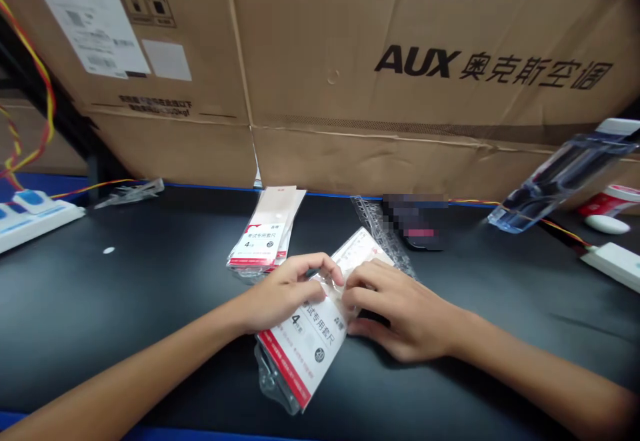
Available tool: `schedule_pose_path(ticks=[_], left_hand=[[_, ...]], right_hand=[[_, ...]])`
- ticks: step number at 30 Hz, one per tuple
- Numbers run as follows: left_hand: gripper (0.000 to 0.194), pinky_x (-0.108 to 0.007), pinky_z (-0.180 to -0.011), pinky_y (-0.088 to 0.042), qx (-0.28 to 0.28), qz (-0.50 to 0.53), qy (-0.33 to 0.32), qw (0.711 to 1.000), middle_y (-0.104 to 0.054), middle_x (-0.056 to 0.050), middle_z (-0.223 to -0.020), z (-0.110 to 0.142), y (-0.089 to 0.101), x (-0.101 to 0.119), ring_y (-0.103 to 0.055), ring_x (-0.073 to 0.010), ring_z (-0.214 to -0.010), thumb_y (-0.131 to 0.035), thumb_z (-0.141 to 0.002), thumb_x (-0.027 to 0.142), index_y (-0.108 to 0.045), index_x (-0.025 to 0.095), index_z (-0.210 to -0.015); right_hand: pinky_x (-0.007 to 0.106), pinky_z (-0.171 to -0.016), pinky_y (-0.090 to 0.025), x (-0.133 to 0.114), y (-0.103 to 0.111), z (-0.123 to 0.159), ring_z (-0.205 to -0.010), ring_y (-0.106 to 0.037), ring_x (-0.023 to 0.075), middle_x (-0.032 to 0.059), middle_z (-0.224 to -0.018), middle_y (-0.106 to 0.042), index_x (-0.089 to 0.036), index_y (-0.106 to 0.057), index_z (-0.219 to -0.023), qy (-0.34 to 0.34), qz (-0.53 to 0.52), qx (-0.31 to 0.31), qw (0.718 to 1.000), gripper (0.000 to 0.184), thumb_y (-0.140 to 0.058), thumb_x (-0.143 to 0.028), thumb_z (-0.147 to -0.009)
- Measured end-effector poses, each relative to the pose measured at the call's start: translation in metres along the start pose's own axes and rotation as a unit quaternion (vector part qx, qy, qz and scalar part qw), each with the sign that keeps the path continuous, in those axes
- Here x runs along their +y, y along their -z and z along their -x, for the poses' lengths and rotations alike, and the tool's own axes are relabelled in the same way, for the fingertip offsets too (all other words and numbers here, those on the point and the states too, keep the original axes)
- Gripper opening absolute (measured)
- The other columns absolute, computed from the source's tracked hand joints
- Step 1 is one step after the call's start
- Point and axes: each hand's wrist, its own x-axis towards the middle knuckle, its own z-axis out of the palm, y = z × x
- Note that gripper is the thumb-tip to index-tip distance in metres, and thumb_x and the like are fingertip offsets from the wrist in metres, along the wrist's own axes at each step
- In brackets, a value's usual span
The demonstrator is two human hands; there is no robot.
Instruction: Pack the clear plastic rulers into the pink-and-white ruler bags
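Both hands are at work on one packet (pixel 320 341), a printed white card with a red band in a clear sleeve; the step in hand looks like handling the sleeve's film around the middle of the card; this handling, as I judge it, calls for a light pinch on the film and a steady hold on the card, as thin plastic slips and creases easily; the left hand (pixel 280 297) has its thumb and forefinger curled over the card's left side, the tips close to each other at the crinkled film, though I cannot tell whether they meet on it; the right hand (pixel 405 307) has its grip clamped on the packet's right edge, fingers bent over the card and thumb lower down; the packet lies between and under the two grips, aslant, its red-banded end towards the table's (pixel 125 287) near edge and its other end pointing to the far right corner; the other packets (pixel 265 231) lie overlapped near the far edge, left of the held one; a clear patterned strip (pixel 373 221) lies just beyond the right hand, beside a dark object (pixel 425 237), partly blurred, near the far edge
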Motion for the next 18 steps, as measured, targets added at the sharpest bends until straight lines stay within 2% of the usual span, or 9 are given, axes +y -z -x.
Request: schedule_pose_path(ticks=[6, 13, 16, 18], left_hand=[[0.022, -0.022, -0.055, -0.031, -0.019, 0.032, 0.013, 0.999, -0.05, 0.004, -0.073, 0.0, -0.003, 0.001, -0.04, -0.0103, -0.063, -0.054, -0.077, 0.014, -0.061, 0.02, -0.097], [0.024, -0.022, -0.05, -0.028, -0.021, 0.059, 0.02, 0.998, -0.042, 0.006, -0.064, 0.001, 0.0, 0.003, -0.036, -0.009, -0.055, -0.057, -0.076, 0.013, -0.061, 0.021, -0.099], [0.022, -0.021, -0.047, -0.028, 0.031, 0.103, 0.023, 0.994, -0.045, 0.005, -0.068, 0.0, 0.006, 0.001, -0.039, -0.0082, -0.053, -0.057, -0.076, 0.014, -0.06, 0.022, -0.096], [0.019, -0.021, -0.047, -0.032, 0.072, 0.147, 0.024, 0.986, -0.047, 0.005, -0.073, 0.0, 0.009, 0.0, -0.043, -0.0079, -0.053, -0.056, -0.078, 0.015, -0.058, 0.023, -0.095]], right_hand=[[0.029, -0.069, -0.04, -0.002, -0.004, 0.0, -0.079, -0.052, 0.0169, 0.0058, -0.085, -0.06, -0.02, -0.065, -0.084, 0.015, 0.018, 0.024, 0.999, 0.018, -0.051, -0.015, -0.095], [0.03, -0.066, -0.039, 0.003, -0.014, 0.002, -0.072, -0.049, 0.0165, 0.004, -0.079, -0.063, -0.021, -0.065, -0.088, 0.09, 0.067, 0.108, 0.988, 0.021, -0.051, -0.005, -0.089], [0.031, -0.063, -0.038, 0.01, -0.017, 0.006, -0.067, -0.047, 0.0156, 0.0023, -0.072, -0.059, -0.02, -0.062, -0.087, 0.098, 0.072, 0.179, 0.976, 0.019, -0.055, -0.003, -0.086], [0.03, -0.061, -0.038, 0.014, -0.016, 0.008, -0.063, -0.044, 0.0147, 0.0007, -0.067, -0.054, -0.02, -0.059, -0.082, 0.077, 0.076, 0.236, 0.966, 0.018, -0.059, -0.003, -0.085]])
